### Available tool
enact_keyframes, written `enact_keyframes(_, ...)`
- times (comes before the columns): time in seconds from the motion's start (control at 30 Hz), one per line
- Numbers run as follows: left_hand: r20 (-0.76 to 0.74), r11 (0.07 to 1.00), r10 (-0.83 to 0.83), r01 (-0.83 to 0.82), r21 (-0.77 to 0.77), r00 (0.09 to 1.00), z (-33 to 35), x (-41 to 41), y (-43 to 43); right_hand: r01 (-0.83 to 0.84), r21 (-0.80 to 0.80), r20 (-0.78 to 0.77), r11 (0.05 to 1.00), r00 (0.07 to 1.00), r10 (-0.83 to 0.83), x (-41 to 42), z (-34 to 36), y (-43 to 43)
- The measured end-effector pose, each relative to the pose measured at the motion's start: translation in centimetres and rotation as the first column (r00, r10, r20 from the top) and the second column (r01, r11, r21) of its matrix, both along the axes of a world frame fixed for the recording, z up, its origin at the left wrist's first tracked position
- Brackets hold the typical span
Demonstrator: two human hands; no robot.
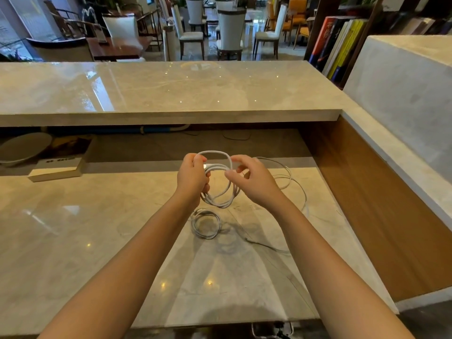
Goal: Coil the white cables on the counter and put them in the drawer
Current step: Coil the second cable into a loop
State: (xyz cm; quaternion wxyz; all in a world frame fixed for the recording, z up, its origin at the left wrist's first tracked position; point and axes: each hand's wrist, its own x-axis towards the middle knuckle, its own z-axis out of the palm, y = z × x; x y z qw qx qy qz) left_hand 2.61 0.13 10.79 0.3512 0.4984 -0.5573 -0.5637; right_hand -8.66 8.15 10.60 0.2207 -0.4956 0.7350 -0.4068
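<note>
The counter (73, 241) is a glossy, pale marble slab that mirrors ceiling lights. Beyond its far edge sits a recessed shelf under a higher marble ledge (146, 94), and a wood panel (379, 204) walls off the right edge. In the recess at the far left lie a round white dish (22, 148) and a stack of books (56, 167). Past the ledge the room opens onto a dining area with white-backed chairs (231, 30) and dark tables; a bookshelf with upright coloured books (337, 42) stands at the far right.

Both bare forearms reach forward from the near edge and meet above the middle of the counter. The left hand (192, 178) has its grip clamped around a bundle of loops of a white cable (220, 194), knuckles toward the camera, the loops hanging below the fist and arching above it. The right hand (252, 177) pinches the same cable between thumb and forefinger at the top of the loop, the other fingers curled loosely.

1 finished small coil (206, 223) lies flat on the counter just under the hands. A loose thin cable (291, 182) sprawls toward the right edge, near the wood panel, with a tail running back toward the middle.
</note>
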Motion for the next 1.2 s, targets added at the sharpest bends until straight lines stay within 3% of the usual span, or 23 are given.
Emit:
enact_keyframes(0.1, 0.062, 0.995, -0.080, 0.083, -0.055, 0.995, 0.1, 0.0, 0.1, 0.072, -0.128, -0.123, 0.989, 0.988, -0.088, -0.2, 0.1, -0.3)
enact_keyframes(0.2, 0.208, 0.966, -0.173, 0.207, -0.156, 0.963, 0.0, 0.2, 0.2, 0.153, -0.184, 0.081, 0.971, 0.987, -0.140, -0.9, 1.1, -0.4)
enact_keyframes(0.27, 0.215, 0.949, -0.276, 0.301, -0.093, 0.937, 0.2, 0.6, 0.1, 0.139, -0.174, 0.061, 0.975, 0.990, -0.130, -1.7, 1.9, -0.4)
enact_keyframes(0.33, 0.055, 0.923, -0.385, 0.383, 0.042, 0.921, 0.7, 1.2, -0.1, 0.140, -0.164, -0.078, 0.976, 0.985, -0.154, -2.7, 2.5, -0.3)
enact_keyframes(0.4, -0.248, 0.876, -0.413, 0.457, 0.155, 0.876, 1.0, 1.9, -0.5, 0.195, -0.160, -0.118, 0.968, 0.969, -0.215, -3.8, 2.6, -0.1)
enact_keyframes(0.47, -0.493, 0.807, -0.407, 0.556, 0.201, 0.769, 1.4, 2.5, -0.7, 0.234, -0.115, -0.061, 0.965, 0.968, -0.242, -4.4, 2.0, 0.1)
enact_keyframes(0.53, -0.566, 0.774, -0.440, 0.614, 0.154, 0.697, 1.8, 2.5, -0.7, 0.197, -0.018, 0.102, 0.980, 0.976, -0.194, -3.8, 1.1, 0.3)
enact_keyframes(0.6, -0.482, 0.808, -0.474, 0.582, 0.096, 0.737, 2.0, 2.1, -0.5, 0.099, 0.039, 0.337, 0.994, 0.935, -0.106, -2.6, 0.8, 0.5)
enact_keyframes(0.7, -0.211, 0.884, -0.460, 0.468, -0.016, 0.862, 2.1, 1.7, -0.2, 0.022, -0.009, 0.619, 1.000, 0.786, -0.012, -1.8, 1.5, 1.2)
enact_keyframes(0.77, -0.110, 0.908, -0.417, 0.410, -0.087, 0.902, 1.8, 1.5, -0.1, -0.012, -0.049, 0.616, 0.999, 0.787, 0.040, -1.8, 1.6, 1.5)
enact_keyframes(0.83, -0.093, 0.918, -0.391, 0.380, -0.117, 0.916, 1.5, 1.2, 0.1, -0.025, -0.039, 0.547, 0.999, 0.836, 0.042, -1.5, 1.3, 1.7)
enact_keyframes(0.9, -0.102, 0.917, -0.392, 0.378, -0.130, 0.914, 1.3, 1.0, 0.3, 0.028, -0.020, 0.561, 0.999, 0.827, -0.012, -1.1, 1.0, 1.6)
enact_keyframes(1.03, 0.039, 0.859, -0.471, 0.469, -0.205, 0.881, 1.1, 0.9, 0.2, 0.111, 0.034, 0.770, 0.993, 0.631, -0.097, -0.8, 0.8, 1.5)
enact_keyframes(1.2, 0.100, 0.834, -0.484, 0.492, -0.248, 0.870, 0.7, 0.8, -0.7, -0.017, 0.047, 0.942, 0.999, 0.334, -0.039, -1.1, 0.9, 1.5)
